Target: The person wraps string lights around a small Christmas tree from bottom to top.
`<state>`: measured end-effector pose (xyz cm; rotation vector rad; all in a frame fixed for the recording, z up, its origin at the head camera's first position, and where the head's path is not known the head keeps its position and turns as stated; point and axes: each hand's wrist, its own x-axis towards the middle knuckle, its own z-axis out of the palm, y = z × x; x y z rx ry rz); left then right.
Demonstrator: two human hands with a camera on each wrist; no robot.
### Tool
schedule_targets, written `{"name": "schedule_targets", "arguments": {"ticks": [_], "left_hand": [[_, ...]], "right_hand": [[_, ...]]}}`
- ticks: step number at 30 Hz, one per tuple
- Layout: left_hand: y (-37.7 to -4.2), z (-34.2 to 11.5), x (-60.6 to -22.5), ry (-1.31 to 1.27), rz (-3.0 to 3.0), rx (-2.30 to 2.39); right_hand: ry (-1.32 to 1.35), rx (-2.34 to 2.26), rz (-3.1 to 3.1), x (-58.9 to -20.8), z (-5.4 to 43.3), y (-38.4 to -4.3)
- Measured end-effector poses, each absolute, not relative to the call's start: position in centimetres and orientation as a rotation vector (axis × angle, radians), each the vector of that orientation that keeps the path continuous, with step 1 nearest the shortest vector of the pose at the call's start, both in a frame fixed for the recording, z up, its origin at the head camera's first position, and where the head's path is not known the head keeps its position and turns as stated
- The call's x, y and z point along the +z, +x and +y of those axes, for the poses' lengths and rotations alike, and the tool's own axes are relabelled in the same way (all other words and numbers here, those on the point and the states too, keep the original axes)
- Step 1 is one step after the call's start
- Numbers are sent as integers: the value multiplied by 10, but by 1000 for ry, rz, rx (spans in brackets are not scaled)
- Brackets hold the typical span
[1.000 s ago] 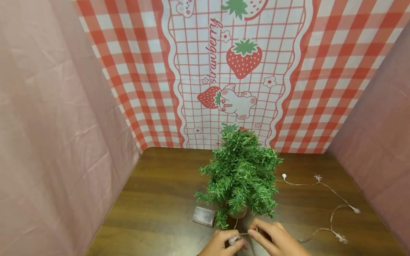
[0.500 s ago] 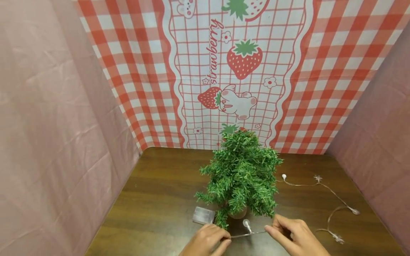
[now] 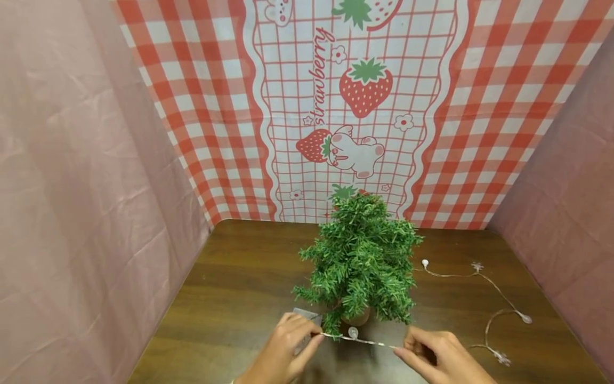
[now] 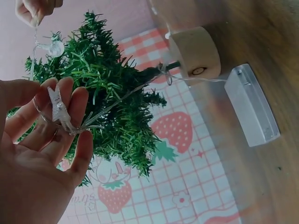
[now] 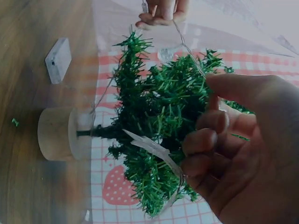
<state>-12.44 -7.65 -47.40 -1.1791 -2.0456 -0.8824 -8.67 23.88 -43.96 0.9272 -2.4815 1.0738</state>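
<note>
Brown wood-grain tabletop [image 3: 235, 288]; far edge meets the red-and-white checked strawberry-print cloth [image 3: 484, 106] beyond both hands. Pink fabric panels stand outward of each hand. Bare wood runs left of the left hand to the table's side edge; to the right of the right hand, a loose stretch of clear wire with snowflakes and bulbs [image 3: 525, 319] curves over the wood. Small green artificial tree [image 3: 362, 261] upright just past the hands, centred between them, on a round pale wooden base [image 4: 195, 52]. Rectangular translucent battery box [image 4: 252, 107] near the base, partly behind the left hand in head view. Thin clear light-string wire [image 3: 369, 342] spans hand to hand before the tree, round clear bulb [image 3: 353, 333] midway. Left hand [image 3: 287, 346]: thumb and index pinch wire, other fingers half-bent, clear snowflake [image 4: 58, 107] against them. Right hand [image 3: 438, 354]: thumb and index pinch the other end, remaining fingers curled.
</note>
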Motion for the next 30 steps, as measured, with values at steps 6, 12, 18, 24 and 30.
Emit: {"name": "schedule_targets", "arguments": {"ticks": [6,12,18,24,30], "left_hand": [[-127,-69,-463,-1157,-2056,-974],[-131,-57,-453,-1137,-2075,-1009],[-134,-51,-450,-1132,-2108,-989],[-134,-50,-452,-1181,-2087,-912],[-132,-46,-454,-1193,-2100,-796]], "right_hand": [[924,1054,-2207,-435,245,-89],[803,1163,-2231,-424,253,-86],[663,1342,-2313,-420,267,-83],[574,1505,-2349,-416,284,-85],[484,1382,-2372,-413,296,-88]]}}
